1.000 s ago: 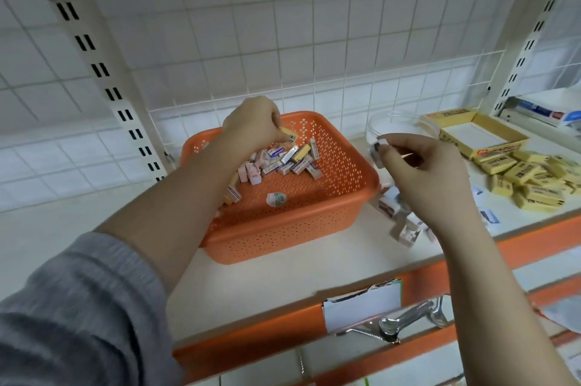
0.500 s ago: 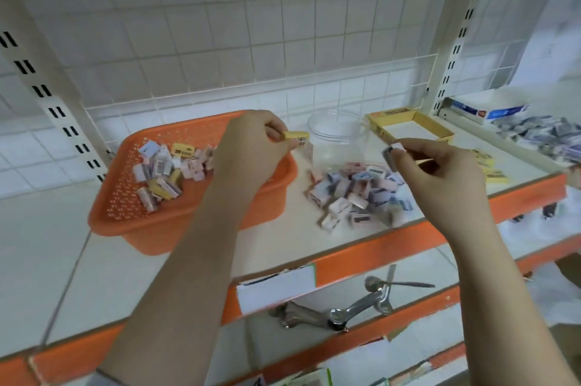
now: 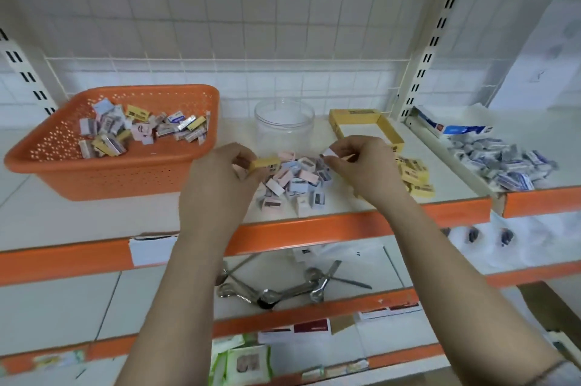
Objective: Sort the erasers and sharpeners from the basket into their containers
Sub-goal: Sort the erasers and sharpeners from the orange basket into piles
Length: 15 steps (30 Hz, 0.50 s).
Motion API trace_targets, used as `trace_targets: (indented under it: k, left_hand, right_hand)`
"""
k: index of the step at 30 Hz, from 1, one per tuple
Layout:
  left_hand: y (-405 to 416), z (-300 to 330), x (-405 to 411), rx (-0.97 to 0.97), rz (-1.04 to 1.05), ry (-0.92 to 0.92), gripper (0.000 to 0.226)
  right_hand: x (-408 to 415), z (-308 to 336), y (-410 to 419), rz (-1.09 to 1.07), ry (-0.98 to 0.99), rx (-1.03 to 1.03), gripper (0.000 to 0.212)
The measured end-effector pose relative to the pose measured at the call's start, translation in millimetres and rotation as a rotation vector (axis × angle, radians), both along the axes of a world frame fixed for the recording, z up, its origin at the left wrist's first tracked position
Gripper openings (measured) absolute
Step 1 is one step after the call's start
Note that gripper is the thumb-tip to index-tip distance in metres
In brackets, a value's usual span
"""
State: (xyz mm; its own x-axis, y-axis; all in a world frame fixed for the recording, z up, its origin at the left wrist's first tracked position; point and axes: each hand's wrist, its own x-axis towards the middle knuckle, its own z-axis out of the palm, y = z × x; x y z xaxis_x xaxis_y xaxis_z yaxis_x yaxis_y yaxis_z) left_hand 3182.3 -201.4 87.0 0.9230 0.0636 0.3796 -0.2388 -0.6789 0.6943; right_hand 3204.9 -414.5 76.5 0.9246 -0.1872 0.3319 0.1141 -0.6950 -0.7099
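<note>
Both hands have come down to frame centre, above the sharpener pile (image 3: 295,179). Left hand (image 3: 220,178): fingers curled, pinching a yellow eraser (image 3: 265,163) (long axis roughly horizontal, pointing right). Right hand (image 3: 361,165): fingers clamped on a small white piece (image 3: 327,153). Forearms rise from the lower edge; orange basket (image 3: 132,175) at left.

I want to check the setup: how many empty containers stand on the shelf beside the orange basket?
2: a clear round jar right of the orange basket, and an open yellow box right of the jar.
</note>
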Motion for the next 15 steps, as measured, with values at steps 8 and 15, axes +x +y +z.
trace_targets:
  k: [8, 15]
  left_hand:
    - [11.8, -5.2, 6.5, 0.002, 0.01, -0.024, 0.016]
    - [-13.8, -4.3, 31.9, 0.034, -0.141, -0.112, 0.013]
  right_hand:
    - [53.9, -11.8, 30.5, 0.161, 0.131, -0.11, 0.021]
    - [29.0, -19.4, -4.4, -0.082, -0.046, 0.157, 0.006]
